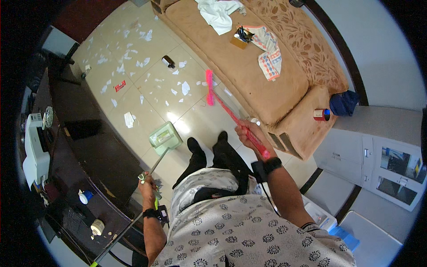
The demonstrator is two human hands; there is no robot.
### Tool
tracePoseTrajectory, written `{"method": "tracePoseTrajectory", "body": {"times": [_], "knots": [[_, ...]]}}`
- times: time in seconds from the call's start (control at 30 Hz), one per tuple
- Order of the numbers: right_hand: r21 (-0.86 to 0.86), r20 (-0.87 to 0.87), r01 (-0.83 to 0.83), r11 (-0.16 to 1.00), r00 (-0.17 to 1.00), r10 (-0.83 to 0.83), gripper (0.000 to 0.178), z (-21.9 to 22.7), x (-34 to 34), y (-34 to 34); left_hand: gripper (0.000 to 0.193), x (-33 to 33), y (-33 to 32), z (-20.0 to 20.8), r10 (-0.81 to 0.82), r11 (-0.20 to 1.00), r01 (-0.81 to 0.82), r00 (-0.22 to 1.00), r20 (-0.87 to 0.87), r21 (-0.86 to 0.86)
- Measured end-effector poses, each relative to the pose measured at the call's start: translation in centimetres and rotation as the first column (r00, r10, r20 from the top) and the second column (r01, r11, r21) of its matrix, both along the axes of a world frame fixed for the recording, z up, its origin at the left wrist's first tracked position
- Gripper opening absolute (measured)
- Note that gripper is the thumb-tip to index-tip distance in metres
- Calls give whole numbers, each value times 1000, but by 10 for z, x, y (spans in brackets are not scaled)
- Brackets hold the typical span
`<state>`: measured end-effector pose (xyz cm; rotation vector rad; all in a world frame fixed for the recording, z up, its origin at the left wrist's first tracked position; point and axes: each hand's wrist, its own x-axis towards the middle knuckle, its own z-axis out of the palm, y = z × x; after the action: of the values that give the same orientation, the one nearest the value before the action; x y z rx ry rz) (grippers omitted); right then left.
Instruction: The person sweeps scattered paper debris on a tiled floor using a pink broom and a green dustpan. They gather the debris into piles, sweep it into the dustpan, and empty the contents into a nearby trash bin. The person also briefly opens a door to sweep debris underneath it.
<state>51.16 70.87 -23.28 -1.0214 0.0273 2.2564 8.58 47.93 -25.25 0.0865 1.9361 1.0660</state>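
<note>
My right hand [249,133] is closed around the handle of a pink broom [227,109]. The broom's bristled head rests on the tiled floor ahead, beside the sofa. At the lower left, my left hand [147,187] grips the thin handle of a pale green dustpan [155,135], which lies on the floor ahead of my feet. Torn white paper scraps [185,88] are scattered beyond the broom and dustpan. Among them lie a dark bottle [168,61], a red wrapper [120,86] and a crumpled white paper [129,119].
A tan sofa [267,95] stands on the right, with cloths, a box and a red can [321,115] on it. Along the left runs a dark desk [111,178] bearing a white printer [36,151]. A white cabinet [347,153] stands at the right.
</note>
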Motion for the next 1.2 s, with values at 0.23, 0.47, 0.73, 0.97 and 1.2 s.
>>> {"method": "tracePoseTrajectory", "body": {"times": [0.23, 0.47, 0.73, 0.97, 1.2], "knots": [[-2, 405, -178, 984, 899, 164, 13, 17, 35, -3, 15, 5, 3, -19, 149, 988, -148, 989, -20, 30], [440, 443, -177, 880, 896, -42, 13, -137, 9, 73, 25, 44, 19, -33, 258, 965, -257, 966, -14, 48], [-102, 167, 36, 994, 986, -19, 8, -118, -132, 164, 32, 96, 29, -21, 263, 965, -264, 964, -41, 0], [421, 314, -399, 814, 907, 282, 19, -40, -123, 164, 34, 111, 38, -25, 324, 946, -325, 945, -33, -11], [12, 300, -473, 881, 842, 448, 13, 15, -66, 182, 28, 67, 57, -29, 358, 934, -358, 933, -47, 13]]}}
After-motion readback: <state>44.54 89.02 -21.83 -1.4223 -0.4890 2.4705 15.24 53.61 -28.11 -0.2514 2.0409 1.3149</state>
